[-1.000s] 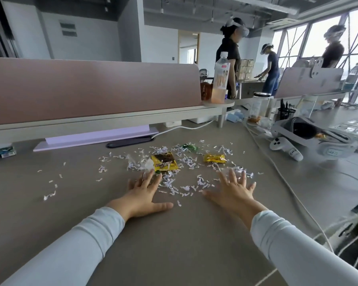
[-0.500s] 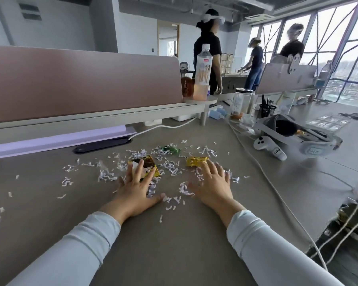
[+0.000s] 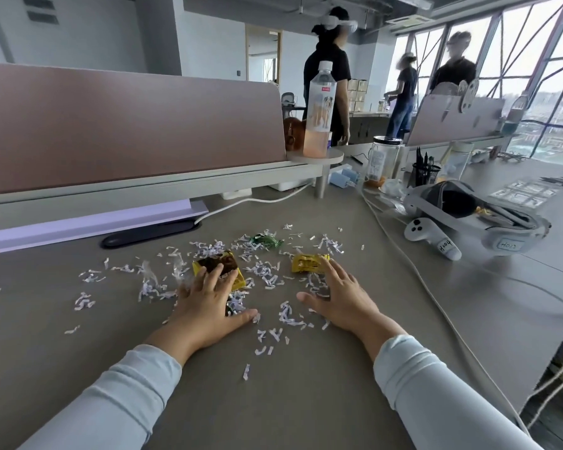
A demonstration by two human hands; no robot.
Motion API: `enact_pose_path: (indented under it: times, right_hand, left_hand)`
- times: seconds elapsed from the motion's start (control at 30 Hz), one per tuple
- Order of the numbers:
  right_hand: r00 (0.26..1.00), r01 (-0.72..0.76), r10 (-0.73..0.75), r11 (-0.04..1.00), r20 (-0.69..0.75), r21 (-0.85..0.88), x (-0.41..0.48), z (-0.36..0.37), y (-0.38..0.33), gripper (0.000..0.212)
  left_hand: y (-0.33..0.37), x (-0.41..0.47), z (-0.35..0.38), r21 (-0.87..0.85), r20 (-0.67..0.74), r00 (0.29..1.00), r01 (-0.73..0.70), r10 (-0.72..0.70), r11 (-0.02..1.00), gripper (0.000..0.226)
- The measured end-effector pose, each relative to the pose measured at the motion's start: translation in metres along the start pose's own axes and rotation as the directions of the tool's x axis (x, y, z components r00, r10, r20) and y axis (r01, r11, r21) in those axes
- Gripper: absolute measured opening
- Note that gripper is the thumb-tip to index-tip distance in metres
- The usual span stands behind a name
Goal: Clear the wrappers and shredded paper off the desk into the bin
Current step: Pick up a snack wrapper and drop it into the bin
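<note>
- Head view: shredded paper (image 3: 267, 277) lies scattered across the middle of the grey surface (image 3: 306, 401), thickest between and just ahead of the two hands, with stray bits trailing off to the left and toward the near edge.
- Three wrappers sit among the shreds: a brown-and-yellow wrapper (image 3: 220, 269) partly under the left fingertips, a small yellow wrapper (image 3: 306, 264) touching the right fingertips, and a green wrapper (image 3: 267, 241) farther back, apart from both hands.
- A crumpled clear wrapper (image 3: 179, 271) lies just left of the brown-and-yellow one.
- The left hand (image 3: 208, 300) rests palm down, fingers spread, thumb out to the side; it grips nothing and presses flat over litter.
- The right hand (image 3: 342, 297) lies likewise flat and spread, thumb pointing inward toward the other hand.
- The hands bracket the densest patch from either side, a placement that suits raking loose scraps into one heap, since such fine pieces are hard to pick up singly.
- No bin is in view, so where the heap must go cannot be told.
- A white cable (image 3: 413, 264) runs along the right of the litter; a controller (image 3: 433, 238) and headset (image 3: 488, 212) lie beyond it, well apart from the sweep.
</note>
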State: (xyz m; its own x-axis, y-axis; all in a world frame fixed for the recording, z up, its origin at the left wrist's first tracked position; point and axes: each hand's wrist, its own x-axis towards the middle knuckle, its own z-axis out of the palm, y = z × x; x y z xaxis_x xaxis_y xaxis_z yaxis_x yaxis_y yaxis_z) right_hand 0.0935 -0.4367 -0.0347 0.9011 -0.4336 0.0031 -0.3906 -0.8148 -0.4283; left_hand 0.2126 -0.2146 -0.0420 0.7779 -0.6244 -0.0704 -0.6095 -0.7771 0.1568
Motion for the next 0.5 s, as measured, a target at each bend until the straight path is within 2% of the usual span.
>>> enact_pose_path:
  times: [0.1,0.2,0.37,0.5]
  right_hand:
    - [0.999,0.048,-0.048,0.999,-0.006,-0.025,-0.003,0.0,-0.014,0.109]
    - [0.994,0.105,-0.101,0.99,0.045,-0.098,-0.01,0.004,-0.024,0.116]
    - [0.99,0.137,-0.133,0.978,0.038,-0.157,-0.009,0.014,-0.026,0.118]
    - [0.993,0.108,-0.116,0.972,-0.027,-0.209,0.016,0.009,-0.02,0.115]
  left_hand:
    - [0.004,-0.003,-0.004,0.031,0.003,1.0,-0.024,0.023,0.999,0.096]
    - [0.004,-0.005,-0.006,0.068,-0.053,0.996,-0.062,0.066,0.996,0.087]
    - [0.002,-0.005,-0.003,0.129,-0.142,0.985,-0.075,0.093,0.989,0.116]
    - [0.004,-0.002,-0.004,0.097,-0.143,0.989,-0.01,0.024,0.995,0.116]
